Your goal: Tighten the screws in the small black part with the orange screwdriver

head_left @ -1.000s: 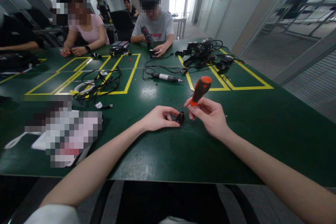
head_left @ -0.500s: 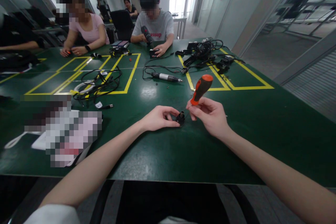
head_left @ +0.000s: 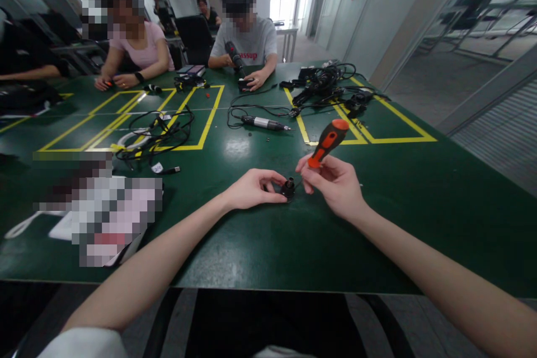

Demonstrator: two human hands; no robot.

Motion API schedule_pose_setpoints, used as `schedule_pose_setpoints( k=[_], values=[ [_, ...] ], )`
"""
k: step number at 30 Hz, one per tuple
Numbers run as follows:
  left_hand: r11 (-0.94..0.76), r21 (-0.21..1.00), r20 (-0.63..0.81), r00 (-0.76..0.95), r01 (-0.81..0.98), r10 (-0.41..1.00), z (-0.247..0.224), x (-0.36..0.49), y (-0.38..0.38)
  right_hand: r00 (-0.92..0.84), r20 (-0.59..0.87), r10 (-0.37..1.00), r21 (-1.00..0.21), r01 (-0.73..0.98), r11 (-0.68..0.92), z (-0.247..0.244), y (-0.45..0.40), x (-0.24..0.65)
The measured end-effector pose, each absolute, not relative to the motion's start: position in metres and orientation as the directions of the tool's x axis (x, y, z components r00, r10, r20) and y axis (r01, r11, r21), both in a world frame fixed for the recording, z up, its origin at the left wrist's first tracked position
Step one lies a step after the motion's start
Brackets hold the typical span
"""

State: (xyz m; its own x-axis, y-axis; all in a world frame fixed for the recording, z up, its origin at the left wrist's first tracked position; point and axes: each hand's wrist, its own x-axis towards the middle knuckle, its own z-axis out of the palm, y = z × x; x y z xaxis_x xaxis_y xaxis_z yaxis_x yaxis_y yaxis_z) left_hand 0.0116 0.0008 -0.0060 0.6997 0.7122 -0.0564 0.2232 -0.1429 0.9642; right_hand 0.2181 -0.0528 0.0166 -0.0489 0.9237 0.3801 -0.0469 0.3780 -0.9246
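Resting on the green table (head_left: 235, 240), my left hand (head_left: 257, 189) grips a small round black part (head_left: 288, 187) between thumb and fingers. A short dark cylinder stands up from the top of that part. Just to its right, my right hand (head_left: 331, 179) is closed on a screwdriver (head_left: 329, 142) with an orange and dark handle. The handle tilts up and to the right, while the thin shaft points down toward the black part. Whether the tip touches the part I cannot tell.
An electric screwdriver (head_left: 267, 123) with a cord lies ahead. Tangled black cables (head_left: 323, 84) lie at the far right, more cables (head_left: 161, 134) at left. Blurred-out items (head_left: 121, 218) sit by my left forearm. Across the table a person (head_left: 245, 39) holds a power tool.
The screwdriver's handle has tipped further right and turned about its axis, showing an orange inlay. My left hand and the black part stay in place.
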Motion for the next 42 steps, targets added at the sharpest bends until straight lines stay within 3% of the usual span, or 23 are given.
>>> schedule_pose_setpoints(
  k=[5,14,33,42],
  values=[
    [-0.13,0.964,-0.068,0.692,0.23,0.718,-0.0067,0.0115,0.0013,-0.028,0.358,0.933,-0.934,-0.003,0.358,0.0166,-0.0524,0.2208],
    [-0.145,0.958,-0.068,0.688,0.247,0.723,-0.0062,0.0113,0.0004,-0.114,0.377,0.919,-0.925,-0.089,0.369,0.012,-0.0529,0.22],
    [-0.117,0.968,-0.073,0.692,0.223,0.718,-0.008,0.0117,0.0009,0.034,0.368,0.929,-0.93,-0.001,0.369,0.0166,-0.0521,0.2223],
    [-0.15,0.955,-0.072,0.687,0.257,0.723,-0.0068,0.0108,0.0004,-0.105,0.393,0.913,-0.918,-0.098,0.384,0.0135,-0.0544,0.2191]
  ],
)
